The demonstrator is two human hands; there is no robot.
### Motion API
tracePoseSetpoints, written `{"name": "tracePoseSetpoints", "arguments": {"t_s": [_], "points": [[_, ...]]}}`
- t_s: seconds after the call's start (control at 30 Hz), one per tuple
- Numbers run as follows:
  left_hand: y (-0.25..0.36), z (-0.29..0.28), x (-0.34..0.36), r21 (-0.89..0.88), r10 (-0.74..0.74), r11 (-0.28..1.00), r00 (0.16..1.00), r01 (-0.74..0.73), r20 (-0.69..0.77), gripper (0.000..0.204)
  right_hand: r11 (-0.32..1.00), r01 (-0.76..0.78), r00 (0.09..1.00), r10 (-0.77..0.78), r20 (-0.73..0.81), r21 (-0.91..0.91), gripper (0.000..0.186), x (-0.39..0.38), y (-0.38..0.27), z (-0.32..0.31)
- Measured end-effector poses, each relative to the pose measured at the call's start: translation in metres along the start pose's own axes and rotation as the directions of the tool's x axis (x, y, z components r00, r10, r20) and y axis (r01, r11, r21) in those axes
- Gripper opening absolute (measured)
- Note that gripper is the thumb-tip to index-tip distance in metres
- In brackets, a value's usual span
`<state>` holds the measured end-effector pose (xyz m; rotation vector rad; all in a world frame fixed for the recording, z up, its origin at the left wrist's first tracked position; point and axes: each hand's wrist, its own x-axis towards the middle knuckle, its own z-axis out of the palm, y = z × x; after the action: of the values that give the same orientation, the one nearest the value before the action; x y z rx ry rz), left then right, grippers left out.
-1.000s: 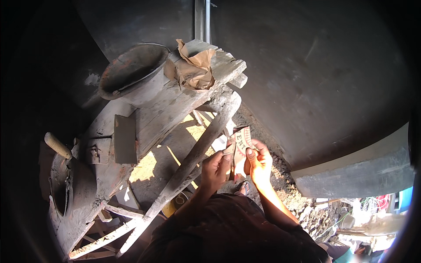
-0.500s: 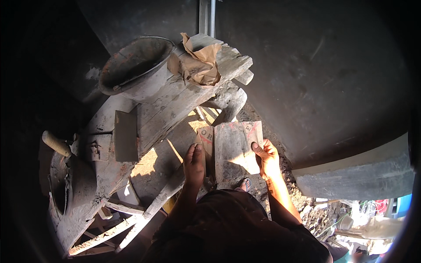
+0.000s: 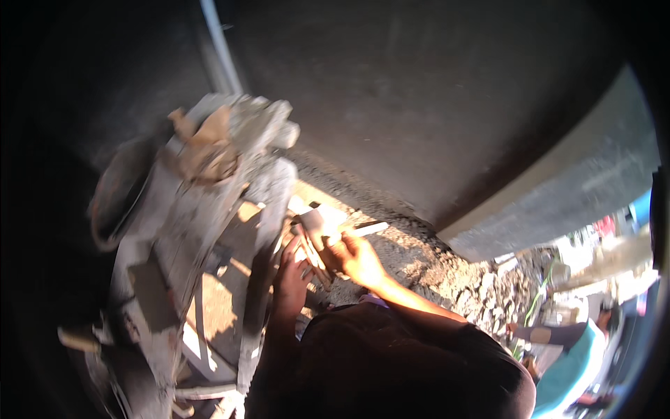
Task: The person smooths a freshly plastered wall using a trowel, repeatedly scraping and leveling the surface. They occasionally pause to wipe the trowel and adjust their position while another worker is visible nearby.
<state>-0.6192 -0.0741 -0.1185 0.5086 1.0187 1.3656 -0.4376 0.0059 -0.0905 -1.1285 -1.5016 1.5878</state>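
Low in front of me, both hands hold a piece of brown paper [image 3: 314, 225], now folded or gathered into a narrower shape. Sunlight and motion blur hide its folds. My left hand [image 3: 289, 276] is closed at its left side, fingers pointing up along it. My right hand [image 3: 357, 260] pinches its right side, in bright sun. On the worn wooden bench [image 3: 185, 234] to the left lies a crumpled brown paper piece [image 3: 209, 153], beside a dirty bucket [image 3: 124, 192]. A flat dark rectangular plate [image 3: 153, 297] sits nearer on the bench.
A wooden handle [image 3: 78, 340] sticks out at lower left. Dark wall [image 3: 391, 98] rises ahead, with a paler low band [image 3: 551, 188] at right. Rubble [image 3: 488, 293] covers the ground beside it. A person in a teal garment [image 3: 576, 370] is at lower right.
My view has turned right, so the bench appears farther left. The paper, held spread flat between my hands before, is now folded or bunched, with my hands closer together.
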Motion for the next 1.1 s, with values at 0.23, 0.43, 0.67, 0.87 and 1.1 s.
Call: {"name": "tracePoseSetpoints", "arguments": {"t_s": [0.23,0.43,0.67,0.87,1.1], "points": [[-0.056,0.025,0.059,0.038,-0.070,0.997,0.997,0.068,0.033,0.058,0.861,0.281,0.923,-0.363,-0.126,-0.425,0.063,-0.017,0.044,-0.031],[-0.072,0.106,0.093,0.485,0.187,0.717,0.808,-0.501,0.559,0.056,0.984,0.161,0.894,-0.110,-0.435,0.082,0.047,-0.068,0.049,-0.137],[-0.143,0.225,0.123,0.360,-0.475,0.874,0.730,0.327,0.491,0.052,0.956,-0.130,0.643,-0.121,-0.756,-0.263,0.067,-0.112,0.070,-0.162],[-0.209,0.319,0.127,0.468,-0.620,0.783,0.567,0.409,0.542,0.045,0.950,-0.023,0.599,-0.236,-0.765,-0.312,0.079,-0.168,0.071,-0.202],[-0.194,0.397,0.114,0.573,-0.608,0.792,0.190,0.209,0.771,0.078,0.925,-0.161,-0.260,-0.375,-0.890,-0.343,0.051,-0.267,0.038,-0.334]]}}
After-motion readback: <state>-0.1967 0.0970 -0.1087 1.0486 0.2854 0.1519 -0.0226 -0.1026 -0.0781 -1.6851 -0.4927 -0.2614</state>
